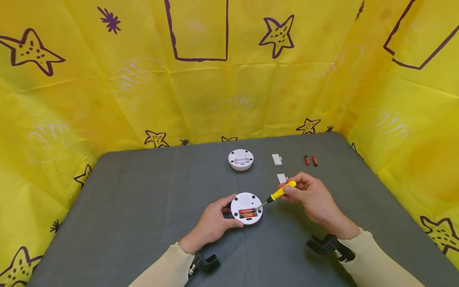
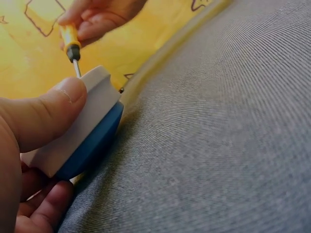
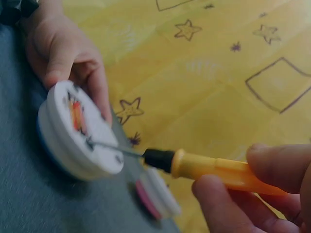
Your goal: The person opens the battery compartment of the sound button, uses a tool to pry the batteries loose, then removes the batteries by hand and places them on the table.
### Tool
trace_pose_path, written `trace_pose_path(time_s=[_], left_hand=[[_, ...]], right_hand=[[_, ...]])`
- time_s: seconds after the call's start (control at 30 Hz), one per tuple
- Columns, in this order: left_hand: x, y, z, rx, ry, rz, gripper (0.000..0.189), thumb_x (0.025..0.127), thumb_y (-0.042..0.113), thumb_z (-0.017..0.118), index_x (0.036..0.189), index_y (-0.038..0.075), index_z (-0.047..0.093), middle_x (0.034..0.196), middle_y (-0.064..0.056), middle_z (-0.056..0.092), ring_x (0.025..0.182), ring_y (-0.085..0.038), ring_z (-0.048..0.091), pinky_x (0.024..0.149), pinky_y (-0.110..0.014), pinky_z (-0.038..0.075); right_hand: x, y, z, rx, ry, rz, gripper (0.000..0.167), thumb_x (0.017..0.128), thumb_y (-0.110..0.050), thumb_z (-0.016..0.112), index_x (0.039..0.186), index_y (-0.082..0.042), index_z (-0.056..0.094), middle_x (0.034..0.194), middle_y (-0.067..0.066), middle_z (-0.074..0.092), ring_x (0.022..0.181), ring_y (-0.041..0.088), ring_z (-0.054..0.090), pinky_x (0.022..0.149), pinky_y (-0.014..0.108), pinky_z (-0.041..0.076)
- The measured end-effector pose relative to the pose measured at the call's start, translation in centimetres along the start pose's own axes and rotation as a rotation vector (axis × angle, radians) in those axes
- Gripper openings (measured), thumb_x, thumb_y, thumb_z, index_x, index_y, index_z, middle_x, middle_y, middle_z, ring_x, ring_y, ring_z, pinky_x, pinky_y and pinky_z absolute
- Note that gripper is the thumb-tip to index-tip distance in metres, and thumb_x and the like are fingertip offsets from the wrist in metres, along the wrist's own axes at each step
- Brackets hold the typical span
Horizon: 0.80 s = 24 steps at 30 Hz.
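My left hand [image 1: 213, 221] grips a round white device [image 1: 245, 199] by its edge, thumb on the near side; the left wrist view shows its blue lower part. Its underside faces up, tilted toward me, with two red batteries [image 1: 248, 213] in the uncovered battery compartment. My right hand [image 1: 312, 199] pinches a yellow-handled screwdriver [image 1: 278, 194], and the tip of its metal shaft meets the device beside the right ends of the batteries. A white battery cover [image 1: 281, 178] lies just beyond the right fingers, partly hidden by them.
Farther back on the grey table [image 1: 150, 207] rests a second round white device [image 1: 241, 160], its battery compartment uncovered. To its right lie another white cover [image 1: 277, 159] and two loose red batteries [image 1: 310, 161]. A yellow patterned cloth [image 1: 201, 95] stands behind and along the sides.
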<state>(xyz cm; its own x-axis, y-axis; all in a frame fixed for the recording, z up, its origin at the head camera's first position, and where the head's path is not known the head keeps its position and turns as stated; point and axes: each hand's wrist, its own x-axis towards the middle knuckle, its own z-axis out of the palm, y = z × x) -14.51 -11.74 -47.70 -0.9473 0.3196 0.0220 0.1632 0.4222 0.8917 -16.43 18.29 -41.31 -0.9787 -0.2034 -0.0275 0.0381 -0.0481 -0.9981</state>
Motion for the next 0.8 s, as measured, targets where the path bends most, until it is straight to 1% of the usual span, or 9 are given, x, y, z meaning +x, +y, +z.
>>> trace_pose_path(time_s=[0.1,0.2,0.37,0.5,0.67,0.8], left_hand=[[0.0,0.0,0.0,-0.018,-0.003,-0.011,0.086,0.071,0.028,0.092,0.143,0.004,0.053,0.128,-0.008,0.062,0.1,-0.015,0.064,0.083,-0.027,0.05],[0.0,-0.1,-0.1,-0.029,-0.008,-0.015,0.086,0.071,0.027,0.092,0.143,0.003,0.052,0.128,-0.008,0.062,0.1,-0.014,0.064,0.082,-0.027,0.05],[0.0,-0.2,-0.1,-0.032,-0.012,-0.011,0.086,0.071,0.027,0.092,0.143,0.003,0.053,0.129,-0.008,0.061,0.101,-0.015,0.064,0.083,-0.027,0.05],[0.0,-0.3,-0.1,-0.031,-0.012,-0.01,0.086,0.071,0.028,0.092,0.143,0.004,0.053,0.13,-0.008,0.061,0.102,-0.014,0.064,0.083,-0.027,0.05],[0.0,-0.3,-0.1,-0.034,-0.012,-0.009,0.085,0.071,0.027,0.092,0.144,0.004,0.053,0.13,-0.008,0.061,0.102,-0.014,0.064,0.083,-0.027,0.05],[-0.1,-0.2,-0.2,-0.037,-0.016,-0.013,0.085,0.071,0.027,0.092,0.144,0.005,0.052,0.131,-0.009,0.06,0.103,-0.015,0.064,0.084,-0.027,0.05]], right_hand=[[0.2,0.4,0.0,0.058,0.006,0.001,0.022,0.092,0.0,0.069,0.103,0.011,0.052,0.107,0.024,0.068,0.092,0.027,0.07,0.08,0.04,0.055],[0.4,0.9,-0.1,0.096,0.012,0.011,0.022,0.093,0.001,0.067,0.104,0.011,0.051,0.105,0.02,0.069,0.092,0.026,0.07,0.08,0.039,0.055],[0.8,1.8,-0.6,0.144,0.019,0.051,0.024,0.094,0.0,0.066,0.108,0.012,0.05,0.111,0.025,0.067,0.093,0.027,0.07,0.081,0.038,0.055],[1.2,2.7,-1.2,0.202,0.014,0.084,0.02,0.095,0.001,0.065,0.107,0.009,0.051,0.112,0.025,0.067,0.093,0.027,0.07,0.081,0.037,0.055],[1.5,3.6,-1.6,0.295,-0.028,0.08,0.01,0.096,0.003,0.063,0.102,0.005,0.055,0.109,0.022,0.068,0.093,0.026,0.07,0.081,0.037,0.055],[1.6,4.2,-1.9,0.379,-0.072,0.08,0.004,0.098,0.005,0.058,0.101,0.002,0.057,0.107,0.019,0.068,0.094,0.026,0.07,0.081,0.036,0.055]])
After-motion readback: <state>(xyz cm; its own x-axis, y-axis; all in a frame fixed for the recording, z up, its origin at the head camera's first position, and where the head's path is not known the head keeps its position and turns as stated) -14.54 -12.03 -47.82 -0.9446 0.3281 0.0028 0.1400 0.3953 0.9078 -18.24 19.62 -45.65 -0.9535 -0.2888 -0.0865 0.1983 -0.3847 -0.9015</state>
